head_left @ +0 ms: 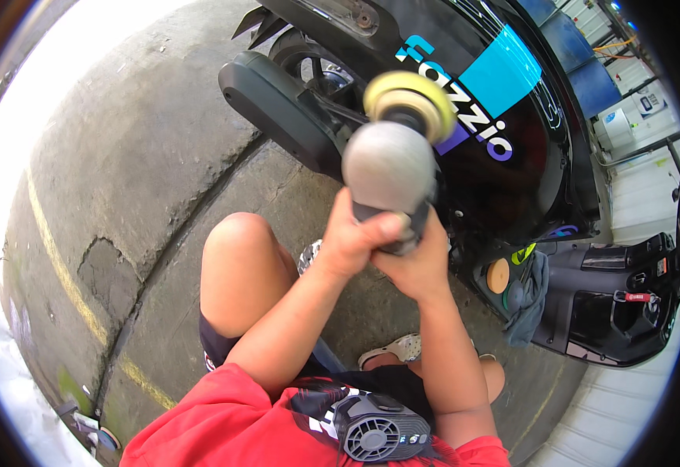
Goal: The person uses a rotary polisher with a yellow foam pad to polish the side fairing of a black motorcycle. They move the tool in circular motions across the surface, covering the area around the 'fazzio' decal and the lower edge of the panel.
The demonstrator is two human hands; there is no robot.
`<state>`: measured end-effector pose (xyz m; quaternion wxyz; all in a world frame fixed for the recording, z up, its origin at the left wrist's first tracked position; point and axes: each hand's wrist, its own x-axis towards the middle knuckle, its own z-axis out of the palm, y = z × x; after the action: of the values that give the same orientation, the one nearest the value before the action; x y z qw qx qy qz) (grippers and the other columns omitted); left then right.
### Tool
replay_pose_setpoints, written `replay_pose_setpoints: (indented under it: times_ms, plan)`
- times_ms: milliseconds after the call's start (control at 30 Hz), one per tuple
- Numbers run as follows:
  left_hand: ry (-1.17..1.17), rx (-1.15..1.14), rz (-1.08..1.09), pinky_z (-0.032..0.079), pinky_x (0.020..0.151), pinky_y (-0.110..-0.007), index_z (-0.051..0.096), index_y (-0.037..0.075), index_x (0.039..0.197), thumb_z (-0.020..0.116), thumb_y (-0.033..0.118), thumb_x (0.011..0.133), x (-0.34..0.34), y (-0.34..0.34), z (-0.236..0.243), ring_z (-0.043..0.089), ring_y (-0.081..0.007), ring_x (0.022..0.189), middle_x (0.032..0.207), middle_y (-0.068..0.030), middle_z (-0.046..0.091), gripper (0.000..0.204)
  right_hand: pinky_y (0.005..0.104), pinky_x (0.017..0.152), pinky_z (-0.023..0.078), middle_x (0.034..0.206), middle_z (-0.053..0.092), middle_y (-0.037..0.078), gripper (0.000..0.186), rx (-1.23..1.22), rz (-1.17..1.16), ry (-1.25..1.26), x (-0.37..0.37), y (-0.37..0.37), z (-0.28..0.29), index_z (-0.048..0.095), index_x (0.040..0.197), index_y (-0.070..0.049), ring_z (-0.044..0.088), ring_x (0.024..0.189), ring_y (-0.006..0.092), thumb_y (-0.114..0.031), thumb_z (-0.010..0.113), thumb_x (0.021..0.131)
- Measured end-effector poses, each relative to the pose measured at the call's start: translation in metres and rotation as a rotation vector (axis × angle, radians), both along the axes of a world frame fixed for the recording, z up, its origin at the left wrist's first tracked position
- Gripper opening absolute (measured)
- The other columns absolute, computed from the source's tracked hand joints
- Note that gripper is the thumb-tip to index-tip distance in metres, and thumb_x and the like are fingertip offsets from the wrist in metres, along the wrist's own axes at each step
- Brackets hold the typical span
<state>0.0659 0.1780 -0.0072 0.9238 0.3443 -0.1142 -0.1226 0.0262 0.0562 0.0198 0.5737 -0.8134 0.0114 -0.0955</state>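
Observation:
Both my hands grip a polisher [390, 167] with a rounded grey body, slightly blurred. My left hand [351, 237] is wrapped round its dark handle, the thumb lying across it. My right hand [418, 268] closes on the same handle from the other side. At the far end, a round yellow pad [408, 101] faces the glossy black side panel of a scooter [503, 187]; I cannot tell whether it touches. White and purple lettering and a light-blue block [503, 70] decorate that panel. A dark exhaust cover [277, 109] and a wheel [316, 66] lie left of the pad.
On the right, an orange disc-shaped pad [498, 275] and a grey-blue cloth [528, 315] rest by the scooter's footboard. A red tag [637, 296] hangs near its front. Blue barrels [593, 86] stand behind. A long groove [176, 226] crosses the concrete floor.

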Motion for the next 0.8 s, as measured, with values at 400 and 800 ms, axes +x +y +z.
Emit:
replay_pose_setpoints:
  times_ms: [400,800]
  plan:
    - [-0.052,0.075,-0.087,0.048,0.098,-0.035,0.052,-0.003,0.133,0.09,0.038,0.066,0.009,0.008,0.008,0.061,-0.0194,0.111,0.122,-0.0109,0.063,0.088,0.0373,0.094,0.053,0.114,0.071,0.016,0.081,-0.022,-0.019,0.028,0.004,0.004,0.001,0.058,0.131,-0.003,0.069,0.11,0.0283,-0.021,0.087,0.057]
    - [-0.196,-0.2,-0.138,0.057,0.093,-0.045,0.047,-0.008,0.135,0.067,0.081,0.073,0.058,0.019,0.056,0.066,-0.0361,0.106,0.117,-0.0242,0.065,0.111,0.0411,0.097,0.05,0.125,0.065,0.02,0.087,-0.14,0.022,0.057,0.0,0.024,0.072,0.045,0.139,-0.001,0.066,0.114,0.0308,-0.016,0.088,0.064]
